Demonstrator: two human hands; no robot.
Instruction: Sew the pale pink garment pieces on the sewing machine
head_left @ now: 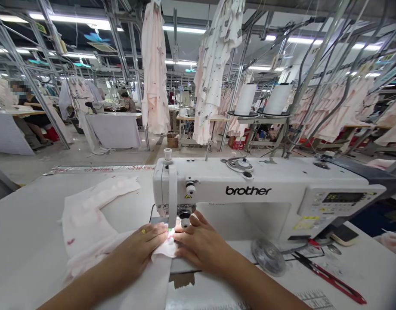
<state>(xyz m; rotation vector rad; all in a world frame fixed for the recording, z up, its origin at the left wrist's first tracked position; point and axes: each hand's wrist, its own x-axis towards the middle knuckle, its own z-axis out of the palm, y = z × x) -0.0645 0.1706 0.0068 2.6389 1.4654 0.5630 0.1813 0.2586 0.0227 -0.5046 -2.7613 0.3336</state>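
A white sewing machine (265, 191) stands on the white table (26, 241). Pale pink fabric (88, 224) lies spread to the left of the needle and runs under the presser foot (184, 220). My left hand (143, 249) lies flat on the fabric just left of the needle, fingers stretched toward it, a ring on one finger. My right hand (198, 243) presses the folded fabric edge right in front of the foot, fingers together and pinching the cloth. Both hands meet at the needle.
Red-handled scissors (327, 275) and a round bobbin disc (268, 256) lie to the right. Two white thread cones (265, 99) stand behind the machine. Pink garments (154, 69) hang overhead. Other people (26, 103) work at distant tables.
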